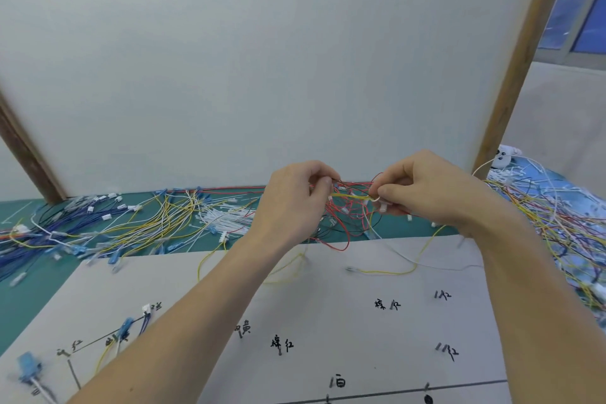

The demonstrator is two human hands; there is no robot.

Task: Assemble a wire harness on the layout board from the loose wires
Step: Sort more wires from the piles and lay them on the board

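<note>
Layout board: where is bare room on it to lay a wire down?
The layout board is bare in its middle, between the two forearms and among the handwritten labels. Its far edge is crowded with yellow wires, and its left corner holds blue connectors.

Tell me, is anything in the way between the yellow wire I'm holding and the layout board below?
Yes. The yellow wire, pinched between left hand and right hand, runs through a tangle of red wires hanging under it. Below that tangle, the near layout board shows only loose yellow strands.
</note>
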